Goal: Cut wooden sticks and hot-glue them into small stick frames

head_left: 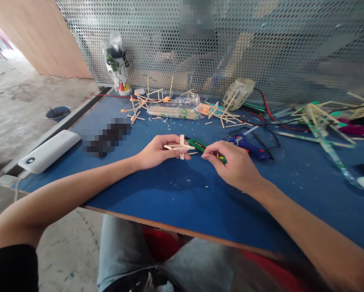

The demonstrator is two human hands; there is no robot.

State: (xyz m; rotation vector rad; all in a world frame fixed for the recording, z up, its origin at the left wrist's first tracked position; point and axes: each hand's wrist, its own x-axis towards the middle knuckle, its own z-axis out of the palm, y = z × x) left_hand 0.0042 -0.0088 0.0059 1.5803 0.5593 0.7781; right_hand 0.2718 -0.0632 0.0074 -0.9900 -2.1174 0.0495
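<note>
Between the thumb and fingers of my left hand (159,152) is a small wooden stick assembly (182,147), made of short pale sticks that cross each other, held just above the blue table. To its right, my right hand (230,162) is closed in a pinch; whatever its fingertips hold, if anything, is too small to make out. A green utility knife (197,144) lies behind and partly under my right hand. The blue glue gun (251,147) rests just beyond that hand.
A white power bank (50,151) lies on the blue table (133,190) at left. Along the perforated metal panel (157,40) stand a wrapped cup (120,71), packed sticks (174,112), a jar (238,94) and stick frames (317,117). Cables run behind the glue gun.
</note>
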